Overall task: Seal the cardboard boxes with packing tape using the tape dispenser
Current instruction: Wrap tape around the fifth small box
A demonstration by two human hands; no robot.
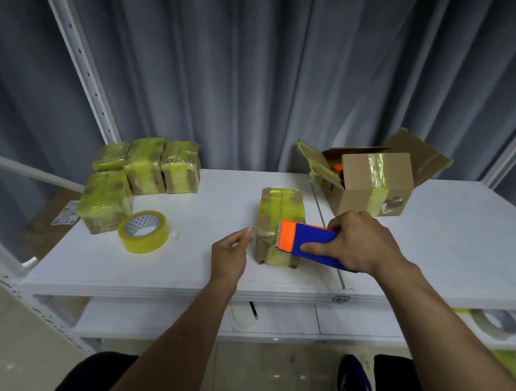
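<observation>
A small cardboard box [276,212] wrapped in yellowish tape stands on the white table [210,203], just ahead of my hands. My right hand [358,241] grips a blue and orange tape dispenser [306,240], whose orange toothed end rests against the box's near right side. My left hand [231,253] hovers just left of the box with fingers loosely apart, holding nothing; its fingertips are close to the box's left edge. Whether they touch it I cannot tell.
A roll of yellow tape [144,231] lies at the left. Behind it stand several taped boxes [142,173]. A larger open cardboard box [373,182] sits at the back right. Another tape roll [495,323] lies on a lower shelf at right. Grey curtains hang behind.
</observation>
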